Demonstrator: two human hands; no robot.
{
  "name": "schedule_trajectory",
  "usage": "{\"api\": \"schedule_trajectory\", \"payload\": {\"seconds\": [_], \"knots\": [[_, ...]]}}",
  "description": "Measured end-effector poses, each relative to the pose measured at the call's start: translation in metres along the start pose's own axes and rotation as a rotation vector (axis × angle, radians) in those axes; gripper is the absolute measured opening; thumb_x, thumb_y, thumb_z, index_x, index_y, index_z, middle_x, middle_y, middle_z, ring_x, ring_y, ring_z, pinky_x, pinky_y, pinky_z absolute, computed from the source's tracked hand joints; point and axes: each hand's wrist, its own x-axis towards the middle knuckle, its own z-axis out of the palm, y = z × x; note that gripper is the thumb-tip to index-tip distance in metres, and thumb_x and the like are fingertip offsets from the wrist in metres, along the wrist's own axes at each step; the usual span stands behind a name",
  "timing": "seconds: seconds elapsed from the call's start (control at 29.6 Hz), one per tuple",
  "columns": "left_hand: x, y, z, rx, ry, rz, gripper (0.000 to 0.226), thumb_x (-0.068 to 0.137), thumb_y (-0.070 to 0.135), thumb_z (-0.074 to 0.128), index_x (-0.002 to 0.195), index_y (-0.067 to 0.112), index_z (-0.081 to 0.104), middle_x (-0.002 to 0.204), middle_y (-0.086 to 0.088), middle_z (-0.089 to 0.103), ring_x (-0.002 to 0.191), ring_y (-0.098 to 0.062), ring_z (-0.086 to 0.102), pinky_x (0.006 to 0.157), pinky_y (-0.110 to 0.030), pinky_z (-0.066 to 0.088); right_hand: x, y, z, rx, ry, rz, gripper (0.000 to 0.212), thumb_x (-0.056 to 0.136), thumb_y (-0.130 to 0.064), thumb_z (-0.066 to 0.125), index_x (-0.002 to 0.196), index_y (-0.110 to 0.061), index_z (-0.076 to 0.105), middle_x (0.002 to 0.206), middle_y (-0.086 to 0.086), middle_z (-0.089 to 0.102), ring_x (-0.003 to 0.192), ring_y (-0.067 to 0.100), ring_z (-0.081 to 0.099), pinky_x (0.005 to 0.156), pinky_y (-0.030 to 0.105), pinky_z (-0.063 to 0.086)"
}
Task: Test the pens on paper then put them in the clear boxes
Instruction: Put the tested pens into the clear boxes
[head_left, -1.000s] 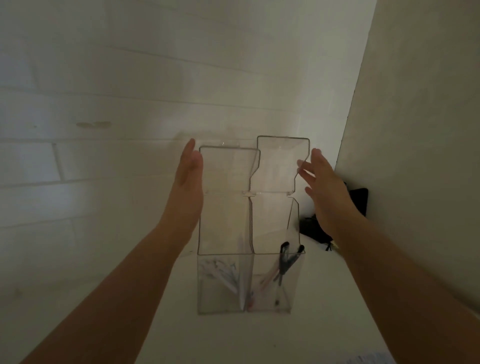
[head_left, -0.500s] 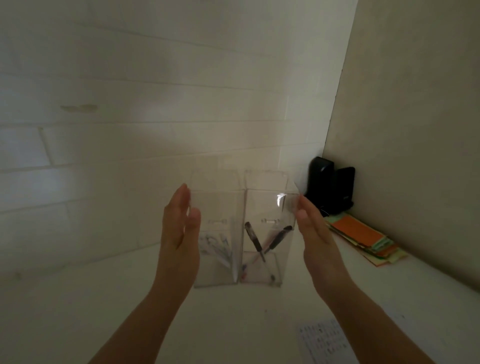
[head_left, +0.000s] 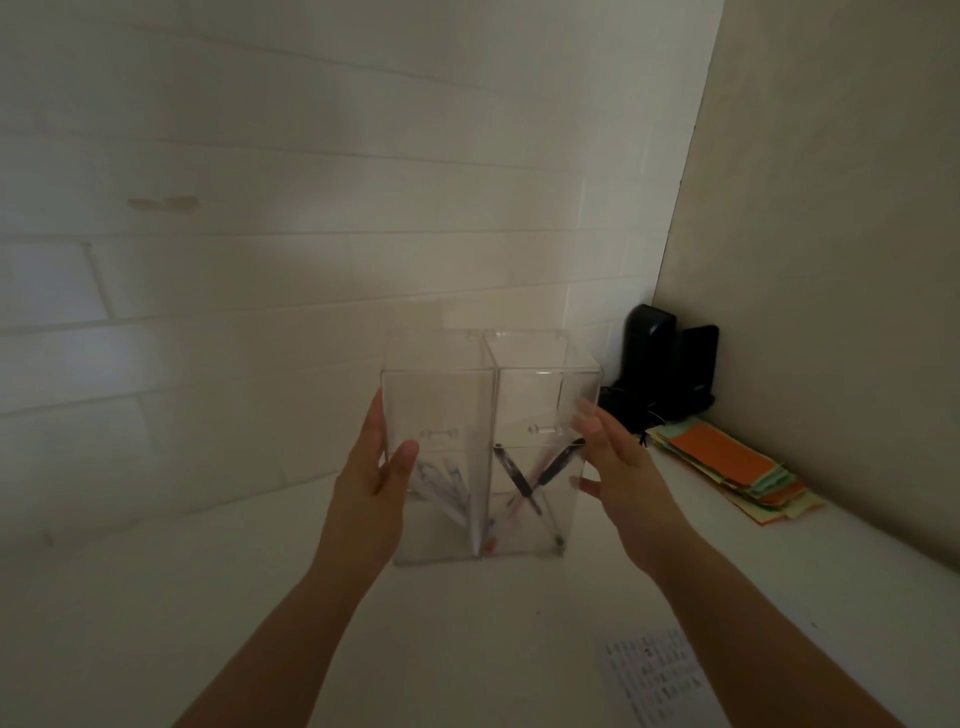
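- Left hand (head_left: 371, 478) flat against outer left wall of left clear box (head_left: 436, 415), fingers straight, thumb lying on the front face; not curled round anything.
- Right hand (head_left: 618, 467) flat at outer right wall of right clear box (head_left: 540, 410), fingers straight and a bit spread, thumb low toward the front face; contact looks like touching, can't tell for sure through the plastic.
- 2 clear boxes, tall, standing upright side by side and touching, lids closed on top, each front has a small knob or handle.
- Boxes stand on white tabletop (head_left: 208, 597), mid-scene, a little way out from the far wall.
- Left box: a few white or pale pens (head_left: 441, 488) leaning in it, count unclear, blurred.
- Right box: 2 dark pens (head_left: 519, 480) crossed in an X, plus at least one pinkish or red pen (head_left: 514, 506) behind them; exact total unclear.
- Surface: plain white, dim light.
- Room: far wall white brick (head_left: 260, 260), painted, with a small brownish mark upper left; right side is a beige panel (head_left: 831, 260) making a corner.
- Far right corner: 2 black upright objects (head_left: 670, 358) side by side, can't tell what they are.
- Just near of those, along the right panel: 1 messy stack of coloured paper (head_left: 727, 467), orange on top, green and yellow edges.
- Near right: 1 printed sheet (head_left: 654, 675) with small marks in rows, flat on the table, partly cut off by the right forearm.
- 2 bare forearms in view, coming in from the near edge.
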Motion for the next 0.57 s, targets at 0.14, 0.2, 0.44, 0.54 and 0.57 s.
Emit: {"api": "schedule_trajectory", "payload": {"seconds": [0.14, 0.2, 0.44, 0.54, 0.57], "knots": [[0.000, -0.003, -0.010, -0.007, 0.042, 0.027, 0.059, 0.084, 0.026, 0.048, 0.139, 0.024, 0.029, 0.141, 0.006, 0.040, 0.125, -0.002, 0.041, 0.098, -0.008, 0.033, 0.014, 0.002, 0.010, 0.020, -0.060, 0.006, 0.039, 0.096, -0.037, 0.038, 0.135, -0.033, 0.040, 0.126, -0.010, 0.046, 0.118, 0.011, 0.042, 0.094, 0.033, 0.041], [0.003, -0.005, -0.020, 0.004, 0.084, 0.029, 0.055, 0.087, 0.018, 0.050, 0.138, 0.025, 0.031, 0.138, 0.006, 0.044, 0.123, -0.005, 0.044, 0.092, -0.006, 0.037, 0.023, 0.005, 0.021, 0.030, -0.097, 0.003, 0.039, 0.096, -0.038, 0.036, 0.135, -0.033, 0.040, 0.128, -0.009, 0.046, 0.120, 0.011, 0.041, 0.095, 0.034, 0.040], [0.024, -0.019, -0.062, 0.160, 0.173, 0.048, 0.054, 0.087, 0.014, 0.056, 0.136, 0.026, 0.037, 0.127, 0.006, 0.054, 0.121, -0.010, 0.049, 0.094, -0.026, 0.046, 0.058, 0.014, 0.073, 0.020, -0.178, -0.032, 0.025, 0.097, -0.039, 0.033, 0.118, -0.033, 0.045, 0.110, -0.018, 0.053, 0.110, 0.014, 0.049, 0.091, 0.032, 0.042], [0.035, -0.027, -0.072, 0.225, 0.202, 0.055, 0.053, 0.087, 0.014, 0.057, 0.135, 0.027, 0.037, 0.125, 0.006, 0.054, 0.119, -0.012, 0.050, 0.092, -0.027, 0.045, 0.072, 0.020, 0.090, 0.020, -0.191, -0.034, 0.027, 0.097, -0.039, 0.031, 0.119, -0.032, 0.044, 0.112, -0.014, 0.054, 0.112, 0.014, 0.048, 0.100, 0.037, 0.040], [0.038, -0.028, -0.074, 0.245, 0.210, 0.057, 0.053, 0.087, 0.013, 0.057, 0.134, 0.027, 0.037, 0.124, 0.006, 0.054, 0.117, -0.011, 0.051, 0.089, -0.021, 0.044, 0.076, 0.022, 0.095, 0.012, -0.192, -0.038, 0.030, 0.097, -0.040, 0.031, 0.123, -0.030, 0.044, 0.117, -0.011, 0.053, 0.117, 0.014, 0.047, 0.104, 0.039, 0.037]]}}
